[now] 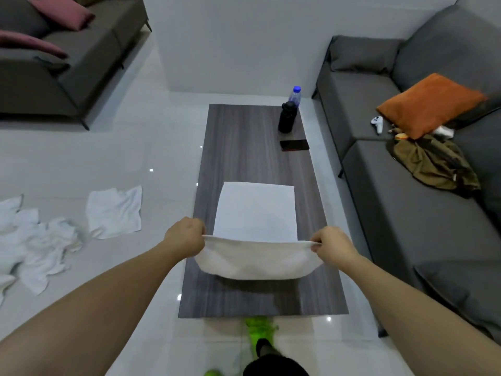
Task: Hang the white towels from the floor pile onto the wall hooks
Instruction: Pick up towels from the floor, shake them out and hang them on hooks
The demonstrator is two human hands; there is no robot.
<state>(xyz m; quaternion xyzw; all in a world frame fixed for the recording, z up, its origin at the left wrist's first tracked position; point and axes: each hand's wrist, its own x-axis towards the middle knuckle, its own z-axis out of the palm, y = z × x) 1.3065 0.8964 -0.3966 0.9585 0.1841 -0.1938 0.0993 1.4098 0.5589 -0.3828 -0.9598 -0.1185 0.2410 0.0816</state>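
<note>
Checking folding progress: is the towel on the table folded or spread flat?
Partly folded: both hands lift the towel's near edge above the table.

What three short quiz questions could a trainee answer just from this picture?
1. True or false: both hands, left hand and right hand, pinch the white cloth towel.
2. The flat black phone lies on: A) the dark wooden coffee table; B) the grey sofa; C) the floor.
3. Fill in: the crumpled white towel pile lies on the ____.

Key: 1 true; 2 A; 3 floor, to the person's left.
</note>
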